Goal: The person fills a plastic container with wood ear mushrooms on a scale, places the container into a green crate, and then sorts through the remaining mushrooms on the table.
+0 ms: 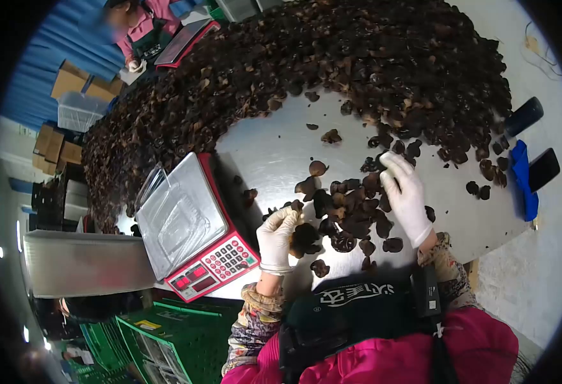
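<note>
My left hand [277, 238], in a white glove, pinches a small brown fungus piece [297, 206] beside the scale. My right hand [403, 192], gloved too, is over the right side of a loose group of dark fungus pieces [356, 214], its fingers bent and slightly apart; no held piece can be made out. The group lies on the metal table [261, 144] between my hands. To the left stands a red and silver scale [194, 217] with a clear plastic container [180, 221] on its plate.
A large heap of dark fungus [357, 51] curves across the far side. At the right lie two dark phones [543, 169] and a blue cloth [522, 182]. Green crates [166, 339] stand lower left. A co-worker [146, 29] is beside another scale [185, 43] at upper left.
</note>
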A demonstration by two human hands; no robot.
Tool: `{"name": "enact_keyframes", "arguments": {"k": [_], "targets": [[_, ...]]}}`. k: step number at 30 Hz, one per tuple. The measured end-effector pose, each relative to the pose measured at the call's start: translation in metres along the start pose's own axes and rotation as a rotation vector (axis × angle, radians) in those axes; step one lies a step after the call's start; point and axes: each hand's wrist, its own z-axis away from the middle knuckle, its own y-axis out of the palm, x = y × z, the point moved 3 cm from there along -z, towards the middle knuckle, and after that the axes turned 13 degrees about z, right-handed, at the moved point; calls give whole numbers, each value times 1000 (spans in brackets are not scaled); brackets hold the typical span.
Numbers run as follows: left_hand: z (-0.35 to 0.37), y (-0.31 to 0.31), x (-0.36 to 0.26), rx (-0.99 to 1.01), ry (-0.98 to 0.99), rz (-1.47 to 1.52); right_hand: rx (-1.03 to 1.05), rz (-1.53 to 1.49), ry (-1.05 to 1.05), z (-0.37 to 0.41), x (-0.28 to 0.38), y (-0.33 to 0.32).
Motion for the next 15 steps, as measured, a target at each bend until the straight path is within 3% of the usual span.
{"name": "enact_keyframes", "arguments": {"k": [8, 10, 13, 15], "targets": [[19, 25, 7, 128, -306, 107, 488, -479, -168, 26, 69, 31], [22, 27, 5, 149, -344, 136, 526, -567, -37, 28, 65, 35], [25, 19, -4, 59, -150, 0, 521, -657, 169, 27, 55, 32], [12, -9, 20, -62, 368, -268, 409, -561, 45, 26, 46, 30]]}}
